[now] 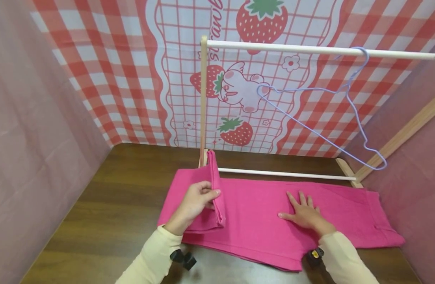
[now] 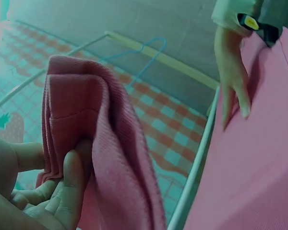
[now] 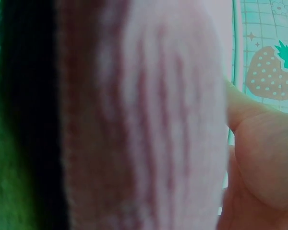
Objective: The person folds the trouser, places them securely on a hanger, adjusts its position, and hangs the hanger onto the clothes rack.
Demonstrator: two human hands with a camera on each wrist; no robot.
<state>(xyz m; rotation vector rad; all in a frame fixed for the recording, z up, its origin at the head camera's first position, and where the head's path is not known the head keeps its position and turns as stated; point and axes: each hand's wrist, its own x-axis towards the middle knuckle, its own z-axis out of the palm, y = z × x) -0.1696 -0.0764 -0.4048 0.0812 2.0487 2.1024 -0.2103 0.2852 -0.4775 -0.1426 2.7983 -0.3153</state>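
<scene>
Pink trousers [image 1: 260,221] lie lengthwise across the table, with the waistband at the right. Their leg end [image 1: 189,185] is folded back over itself at the left. My left hand [image 1: 196,201] pinches the layered edge of that fold between thumb and fingers and holds it upright; the left wrist view shows several cloth layers [image 2: 77,100] in its grip. With fingers spread, my right hand [image 1: 304,215] rests flat on the middle of the trousers. In the right wrist view, blurred pink cloth [image 3: 144,124] hides most of this hand.
A rack with a white top rail [image 1: 274,47] and a wooden post [image 1: 203,98] stands behind the trousers. A lilac hanger [image 1: 313,130] hangs from it. The lower white rail [image 1: 285,173] runs just behind the cloth. A strawberry-print curtain [image 1: 132,79] closes off the back.
</scene>
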